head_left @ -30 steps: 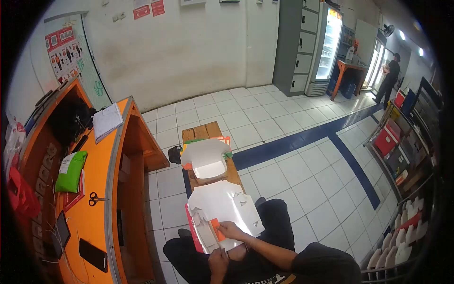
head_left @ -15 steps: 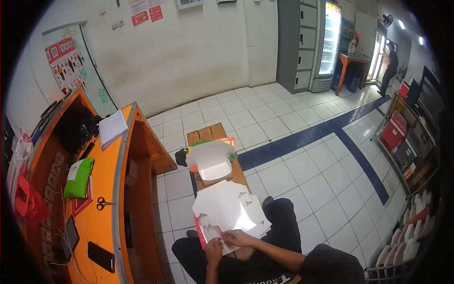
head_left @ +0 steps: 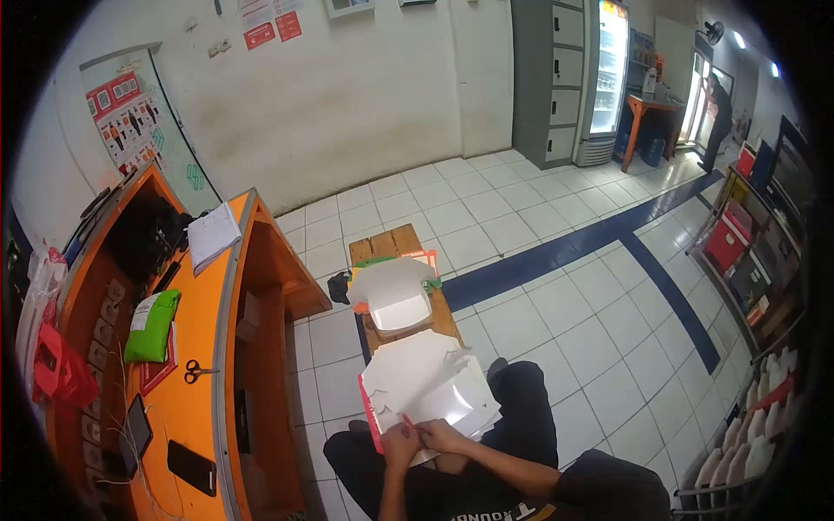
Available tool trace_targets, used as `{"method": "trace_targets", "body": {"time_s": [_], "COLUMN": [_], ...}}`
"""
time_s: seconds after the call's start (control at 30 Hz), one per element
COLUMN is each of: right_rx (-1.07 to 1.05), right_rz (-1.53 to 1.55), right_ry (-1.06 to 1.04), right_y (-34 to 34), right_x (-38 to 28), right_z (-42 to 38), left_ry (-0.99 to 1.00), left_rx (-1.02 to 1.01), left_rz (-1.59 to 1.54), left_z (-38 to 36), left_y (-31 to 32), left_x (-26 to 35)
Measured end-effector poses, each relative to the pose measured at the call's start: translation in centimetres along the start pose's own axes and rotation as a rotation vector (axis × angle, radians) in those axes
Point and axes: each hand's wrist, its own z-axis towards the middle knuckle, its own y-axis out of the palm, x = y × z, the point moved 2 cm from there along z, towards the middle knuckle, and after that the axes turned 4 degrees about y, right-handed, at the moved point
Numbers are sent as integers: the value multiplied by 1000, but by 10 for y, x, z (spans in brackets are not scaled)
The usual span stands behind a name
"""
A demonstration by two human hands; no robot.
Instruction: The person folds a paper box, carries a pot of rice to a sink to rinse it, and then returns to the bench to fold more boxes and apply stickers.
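Observation:
White die-cut card sheets (head_left: 417,373), with red showing along the left edge, lie at my lap on the near end of a wooden bench (head_left: 384,247). My left hand (head_left: 400,445) is closed at their near left corner, beside a small red item (head_left: 408,421). Right next to it, my right hand (head_left: 441,436) has its fingers bent over the same corner, close to the red item. What exactly each hand grips is too small to make out. Farther along the bench, a folded white box (head_left: 400,311) sits on coloured sheets.
On the left, an orange counter (head_left: 187,417) holds scissors (head_left: 198,372), a phone (head_left: 191,469), a green package (head_left: 151,326) and papers (head_left: 212,236). Shelves (head_left: 738,260) stand at right. A person (head_left: 718,122) stands far back near the lit doorway.
My left hand has moved up and right, nearer my right hand. A flap of the top white sheet now rises off the stack. The view has shifted slightly.

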Motion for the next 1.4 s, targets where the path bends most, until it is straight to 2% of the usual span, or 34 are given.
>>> {"method": "trace_targets", "body": {"time_s": [0.03,0.07,0.17,0.23,0.27,0.33,0.4,0.43,0.5,0.53,0.57,0.6,0.63,0.67,0.7,0.73,0.83,0.87,0.97,1.07,1.1,1.13,1.2,1.27,1.3,1.4], "right_rx": [-23,-44,-60,-112,-164,-265,-333,-377,-456,-460,-499,-517,-387,-338,-366,-382,-441,-458,-464,-496,-501,-522,-487,-475,-468,-505], "right_rz": [-23,-48,-66,-7,149,458,316,253,-201,-488,-724,-963,-1094,-1134,-1073,-1108,-1104,-1085,-820,-461,-340,-254,-66,91,149,19], "right_ry": [21,40,28,88,106,148,15,-36,-177,-277,-287,-317,-508,-597,-588,-567,-432,-378,-286,-184,-155,56,173,289,304,269], "right_y": [-1,-3,2,3,6,11,-12,-34,-91,-113,-133,-145,-145,-149,-151,-150,-145,-144,-137,-142,-145,-147,-148,-145,-143,-141], "right_x": [-3,-7,-5,-1,2,8,-6,-29,-79,-98,-116,-128,-107,-109,-106,-93,-79,-77,-67,-59,-55,-46,-24,-12,-8,-16], "right_z": [-1,-1,-1,-1,1,4,0,-7,-25,-31,-36,-41,-46,-46,-45,-47,-52,-51,-46,-36,-36,-37,-36,-37,-40,-42], "left_ry": [36,-55,-116,-83,-66,-249,-323,-315,-352,-452,-360,-631,-172,-520,-495,-341,422,431,565,492,454,420,364,391,401,532], "left_rx": [-18,-1,-103,14,71,-139,-208,-174,-115,-185,-334,-320,-344,-541,-537,-485,-173,-385,-531,-675,-664,-653,-641,-601,-579,-373], "left_rz": [40,-67,-15,-217,-319,-652,-826,-837,-852,-875,-543,-1009,-780,-860,-925,-746,-348,-443,-366,-376,-411,-446,-509,-514,-514,-265], "left_z": [-8,-12,-17,-16,-17,-14,5,17,16,25,34,42,52,59,62,66,45,34,7,-2,-3,-1,4,5,5,5], "left_y": [2,3,-2,11,16,16,10,20,32,-3,20,31,20,-5,3,9,-34,-50,-83,-67,-67,-67,-73,-70,-70,-64], "left_x": [0,-5,-7,-19,-24,-22,-24,-44,-79,-48,-100,-107,-84,-47,-45,-38,11,23,67,40,31,23,24,26,27,43]}}
